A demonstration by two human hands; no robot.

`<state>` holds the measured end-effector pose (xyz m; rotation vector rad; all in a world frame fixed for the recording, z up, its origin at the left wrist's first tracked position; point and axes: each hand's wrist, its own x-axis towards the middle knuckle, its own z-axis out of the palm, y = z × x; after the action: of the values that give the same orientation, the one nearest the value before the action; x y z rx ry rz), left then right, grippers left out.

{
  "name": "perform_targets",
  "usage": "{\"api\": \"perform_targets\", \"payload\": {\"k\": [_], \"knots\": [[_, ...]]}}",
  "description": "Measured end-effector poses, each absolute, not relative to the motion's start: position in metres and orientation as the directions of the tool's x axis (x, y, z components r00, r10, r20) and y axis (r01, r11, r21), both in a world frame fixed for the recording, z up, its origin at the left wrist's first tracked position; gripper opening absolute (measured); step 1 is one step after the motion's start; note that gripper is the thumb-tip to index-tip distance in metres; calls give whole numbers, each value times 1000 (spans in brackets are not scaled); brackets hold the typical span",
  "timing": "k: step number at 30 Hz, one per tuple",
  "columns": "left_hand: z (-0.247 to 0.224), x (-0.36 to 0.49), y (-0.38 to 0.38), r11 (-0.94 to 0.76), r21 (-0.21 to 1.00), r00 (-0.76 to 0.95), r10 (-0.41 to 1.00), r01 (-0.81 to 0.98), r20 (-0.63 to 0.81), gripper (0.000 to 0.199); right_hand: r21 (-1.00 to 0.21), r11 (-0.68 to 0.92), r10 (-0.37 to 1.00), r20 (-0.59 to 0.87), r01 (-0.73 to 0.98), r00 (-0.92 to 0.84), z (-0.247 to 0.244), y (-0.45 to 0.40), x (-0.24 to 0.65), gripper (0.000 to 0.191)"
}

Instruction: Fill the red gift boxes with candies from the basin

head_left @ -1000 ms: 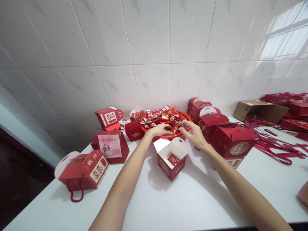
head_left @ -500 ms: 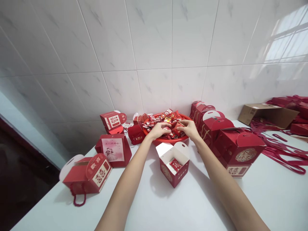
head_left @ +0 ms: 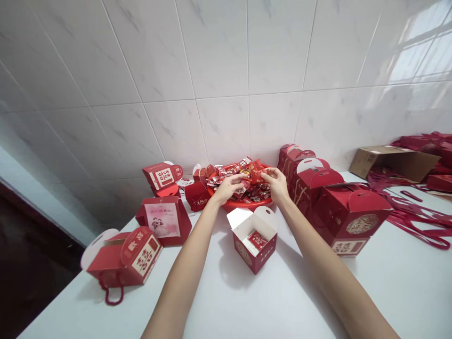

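A red basin heaped with wrapped candies stands against the wall, and both my hands are over it. My right hand pinches a red candy packet between thumb and fingers. On the basin's left side, my left hand has its thumb and fingers closed on a wrapped candy, partly hidden by the fingers. In front of the basin, between my forearms, an open red gift box with white inside stands with its flaps up. A red packet lies in it.
Closed red gift boxes stand left, including one with a rope handle and one with a couple picture. More red boxes line the right. Beyond lie dark red ribbons and an open cardboard carton.
My right hand has lifted a red candy packet slightly clear of the heap. My left hand has shifted a little left among the candies. The view has tilted slightly.
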<state>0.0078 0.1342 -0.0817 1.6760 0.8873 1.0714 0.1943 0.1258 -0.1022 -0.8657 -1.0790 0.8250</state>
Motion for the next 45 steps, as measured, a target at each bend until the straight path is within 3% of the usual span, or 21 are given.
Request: {"api": "perform_targets", "payload": {"k": [4, 11, 15, 17, 20, 22, 27, 34, 38, 45], "knots": [[-83, 8, 134, -307, 951, 338, 900, 44, 275, 45, -877, 469, 873, 441, -104, 209, -101, 122, 192, 36], [-84, 7, 134, -287, 958, 273, 922, 8, 274, 42, -843, 538, 839, 535, 3, -98, -89, 104, 180, 23], [-84, 5, 131, -270, 963, 246, 932, -24, 267, 39, -836, 549, 823, 538, 6, -183, -89, 101, 180, 17], [-84, 6, 129, -297, 953, 237, 924, -50, 301, 40, -830, 558, 817, 550, 0, -170, -91, 103, 180, 18], [-85, 5, 127, -339, 937, 237, 906, -88, 350, 44, -831, 556, 825, 552, -7, -116, -95, 108, 178, 49], [-87, 4, 128, -354, 929, 241, 897, -110, 370, 45, -847, 531, 842, 530, -19, -100, -97, 112, 178, 60], [-90, 1, 130, -356, 921, 255, 886, -159, 387, 50, -892, 448, 888, 452, -57, -88, -97, 115, 180, 44], [-89, 0, 131, -364, 901, 329, 843, -235, 426, 60, -929, 321, 943, 332, -186, -29, -98, 117, 187, 58], [-90, 1, 131, -379, 894, 289, 851, -239, 438, 59, -923, 308, 947, 320, -230, -15, -96, 116, 186, 59], [-91, 0, 131, -519, 854, 190, 842, 32, 505, 53, -936, 301, 951, 309, -184, -14, -91, 107, 183, 43]]}}
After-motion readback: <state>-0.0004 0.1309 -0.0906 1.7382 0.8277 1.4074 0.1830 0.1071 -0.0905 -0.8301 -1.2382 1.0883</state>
